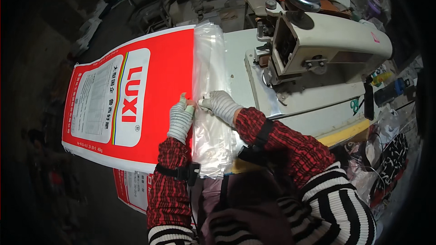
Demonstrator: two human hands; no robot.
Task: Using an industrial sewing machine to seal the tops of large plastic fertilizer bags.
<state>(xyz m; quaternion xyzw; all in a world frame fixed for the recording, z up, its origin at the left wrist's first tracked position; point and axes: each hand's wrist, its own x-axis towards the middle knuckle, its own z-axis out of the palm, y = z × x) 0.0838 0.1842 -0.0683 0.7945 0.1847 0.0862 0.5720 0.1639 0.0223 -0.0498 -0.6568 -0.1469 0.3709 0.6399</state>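
Note:
A large red and white printed sack [170, 68] lies flat, reaching from the table off to the left. Clear plastic liner [211, 140] sticks out of its right-hand edge in a wrinkled band. My left hand [180, 121], in a grey-and-white striped glove, is closed at the sack's edge, thumb and fingers near the liner. Just to its right, my right hand [223, 106], gloved alike, pinches the liner close to the same edge. The hands nearly meet; exactly which layers lie between their fingertips is hidden.
A cream industrial sewing machine [336, 41] stands on the pale table [238, 47] to the right. Green-handled scissors [355, 105] and a dark bottle [389, 93] are at far right. Another red and white sack [134, 188] hangs lower left. Cluttered benches stand behind.

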